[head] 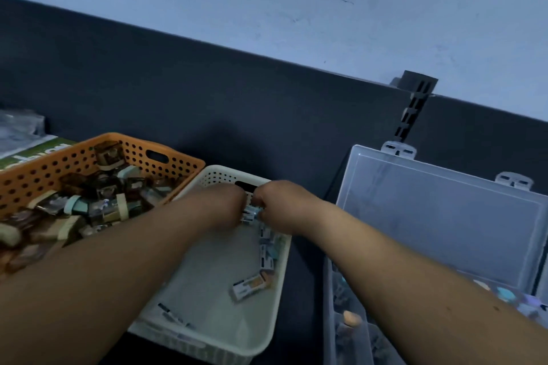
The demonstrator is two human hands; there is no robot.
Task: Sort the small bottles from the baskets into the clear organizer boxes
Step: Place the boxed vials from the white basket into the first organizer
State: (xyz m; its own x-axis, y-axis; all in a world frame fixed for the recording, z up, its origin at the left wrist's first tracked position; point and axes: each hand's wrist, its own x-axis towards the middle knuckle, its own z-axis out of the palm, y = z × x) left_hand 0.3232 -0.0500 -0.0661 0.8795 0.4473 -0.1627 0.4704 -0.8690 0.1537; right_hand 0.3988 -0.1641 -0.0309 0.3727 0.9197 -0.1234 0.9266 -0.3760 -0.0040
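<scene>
Both my hands meet over the far end of the white basket (207, 281). My left hand (221, 206) and my right hand (280, 206) have curled fingers around small pale bottles (250, 213) held between them. Several more small bottles (267, 255) lie along the basket's right wall, and one larger bottle (249, 287) lies on its floor. The orange basket (166, 163) at the left is heaped with brown bottles (103, 195). The clear organizer box (335, 305) stands at the right with its lid (444, 222) raised.
A dark back panel (237, 104) runs behind the baskets, with a black slotted bracket (415, 104) on it. A green printed box (35, 151) lies at the far left behind the orange basket. The organizer's compartments hold several small items (351, 318).
</scene>
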